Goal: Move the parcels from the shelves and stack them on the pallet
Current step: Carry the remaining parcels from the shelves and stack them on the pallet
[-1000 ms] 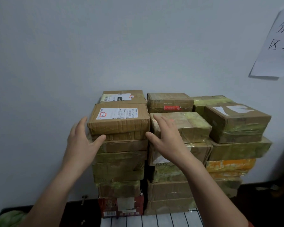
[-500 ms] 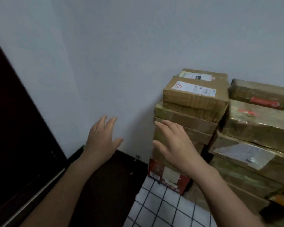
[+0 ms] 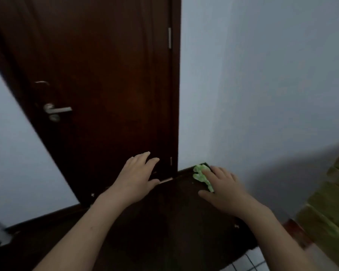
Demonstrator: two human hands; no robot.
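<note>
Far right, parcels [image 3: 330,210] lie apart from fingers [image 3: 220,172]

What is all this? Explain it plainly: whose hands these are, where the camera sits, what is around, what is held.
No machine here: these are a person's two bare hands, filmed by one wide-angle camera worn on the head, looking forward and down. The left hand and right hand reach forward, both open and relaxed, holding nothing. Ahead stands a dark wooden door with a metal handle. On the dark floor in the corner lies a crumpled green thing, partly hidden by the right hand. At the right edge, blurred, is a stack of taped parcels.
</note>
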